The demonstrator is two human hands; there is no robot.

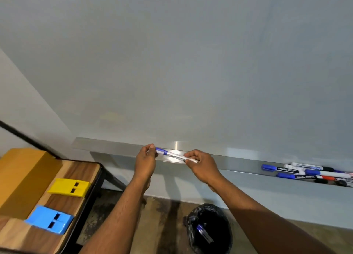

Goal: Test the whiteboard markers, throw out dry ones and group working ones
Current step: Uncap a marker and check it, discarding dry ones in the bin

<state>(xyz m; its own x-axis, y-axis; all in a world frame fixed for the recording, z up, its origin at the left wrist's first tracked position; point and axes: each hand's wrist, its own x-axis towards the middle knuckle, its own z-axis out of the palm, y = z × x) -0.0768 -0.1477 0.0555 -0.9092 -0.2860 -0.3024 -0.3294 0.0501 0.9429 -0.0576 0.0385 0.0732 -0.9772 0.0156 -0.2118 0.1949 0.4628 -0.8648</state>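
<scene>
Left hand: the left hand [146, 162] is raised in front of the metal tray, its fingers [150, 148] pinched on the blue cap end of a marker
Right hand: the right hand [202, 165] is level with it, fingers [188, 155] closed around the white barrel end of the same marker
Held marker: the blue-capped marker [172, 154] spans the gap between the two hands, tilted slightly with the cap end higher and to the left; cap appears to be on the barrel
Whiteboard: the whiteboard [181, 62] fills the upper part of the view, no marks to be made out on it
Tray: the metal tray [114, 145] runs along the bottom edge of the board, bare at its left part
Other markers: a cluster of markers [309, 172] lies in the tray well to the right of the hands, with blue, black and red parts, overlapping one another
Bin: a bin with a black bag [209, 229] stands on the floor below the right forearm; one blue marker [204, 232] lies inside it
Desk: a wooden desk [76, 169] stands at the left, carrying a yellow holder [68, 188], a blue holder [48, 219] nearer the camera, and a cardboard box [21, 177] beside them
</scene>
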